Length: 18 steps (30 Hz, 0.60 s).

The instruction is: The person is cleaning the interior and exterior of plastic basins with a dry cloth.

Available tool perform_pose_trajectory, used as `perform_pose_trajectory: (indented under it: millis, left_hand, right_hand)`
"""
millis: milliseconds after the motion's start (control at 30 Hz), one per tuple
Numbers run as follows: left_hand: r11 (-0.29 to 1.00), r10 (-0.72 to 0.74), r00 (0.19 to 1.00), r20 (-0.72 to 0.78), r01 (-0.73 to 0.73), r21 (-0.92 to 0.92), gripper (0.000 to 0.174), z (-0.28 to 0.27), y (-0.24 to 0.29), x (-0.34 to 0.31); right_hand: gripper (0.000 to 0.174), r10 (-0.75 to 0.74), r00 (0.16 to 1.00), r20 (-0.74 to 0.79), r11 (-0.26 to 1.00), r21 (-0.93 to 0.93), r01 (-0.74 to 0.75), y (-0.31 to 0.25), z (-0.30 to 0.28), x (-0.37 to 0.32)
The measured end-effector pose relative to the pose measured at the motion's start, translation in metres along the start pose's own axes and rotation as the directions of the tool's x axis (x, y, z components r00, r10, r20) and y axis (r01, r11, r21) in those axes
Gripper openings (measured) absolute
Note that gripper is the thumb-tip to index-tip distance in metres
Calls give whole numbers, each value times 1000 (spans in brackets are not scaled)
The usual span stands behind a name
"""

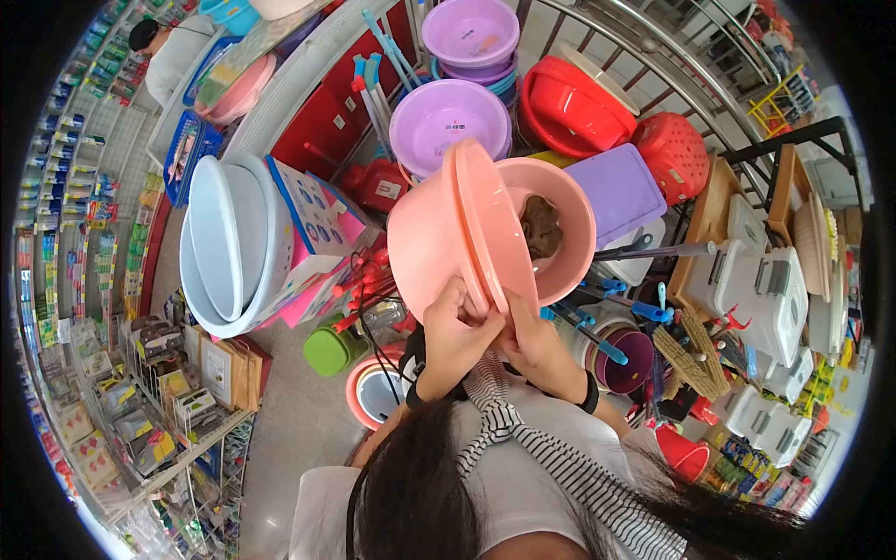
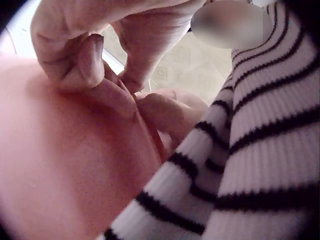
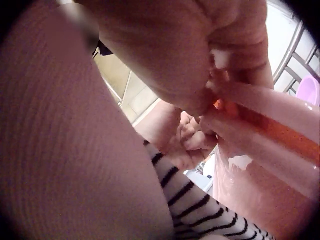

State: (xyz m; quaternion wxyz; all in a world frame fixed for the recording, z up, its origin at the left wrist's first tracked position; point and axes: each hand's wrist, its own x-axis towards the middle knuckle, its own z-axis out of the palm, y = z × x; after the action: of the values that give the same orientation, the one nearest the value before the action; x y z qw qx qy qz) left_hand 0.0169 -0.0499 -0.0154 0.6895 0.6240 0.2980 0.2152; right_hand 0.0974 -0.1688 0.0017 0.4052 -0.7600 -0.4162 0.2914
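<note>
Two pink basins point(image 1: 425, 224), their rims side by side, are held tilted on edge before the chest in the head view. The left hand point(image 1: 455, 341) pinches the near rim with curled fingers; in the left wrist view that hand point(image 2: 90, 50) has its fingertips at the rim of the pink wall point(image 2: 75, 165). The right hand point(image 1: 541, 350) grips the other rim close beside it. In the right wrist view the right hand point(image 3: 220, 50) is at the two rims point(image 3: 280, 150), which stand slightly apart.
Behind the held basins stands another pink basin point(image 1: 574, 205) with a brown item inside. Purple basins point(image 1: 448, 121), red basins point(image 1: 569, 103) and a purple lid point(image 1: 616, 191) lie beyond. Light blue basins point(image 1: 210, 252) are at left, white boxes point(image 1: 765, 289) at right, and a green container point(image 1: 331, 347) below.
</note>
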Motion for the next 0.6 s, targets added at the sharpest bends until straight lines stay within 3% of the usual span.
perform_pose_trajectory:
  millis: [200, 300, 367, 400, 467, 533, 600]
  left_hand:
    - [1000, 8, 1000, -17, -8, -1, 22, -1, 1, 4]
    - [1000, 19, 999, 30, -19, 4, 22, -11, -1, 7]
    - [999, 37, 997, 74, -37, -6, 21, -20, 1, 9]
    - [999, 23, 994, 111, -26, 19, 22, -25, 5, 10]
    - [999, 9, 989, 150, -16, 46, 23, -35, 13, 11]
    - [1000, -20, 973, 230, 15, 22, 27, -44, 19, 11]
    - [1000, -3, 970, 243, 1, 7, 28, -49, 22, 11]
  right_hand:
    - [63, 5, 1000, 6, 1000, 26, -5, 0, -5, 3]
    - [56, -10, 994, 104, 987, 159, -7, -8, -23, 13]
    - [54, -129, 948, 292, 961, 273, 46, -9, -48, 20]
    - [54, -132, 949, 286, 960, 277, 50, -4, -61, 24]
    - [51, -247, 967, 62, 957, -140, 253, 6, -83, 37]
    - [54, -299, 929, -216, 934, -265, 239, 11, -99, 69]
    - [60, -376, 846, -378, 920, -259, 293, 1, -104, 103]
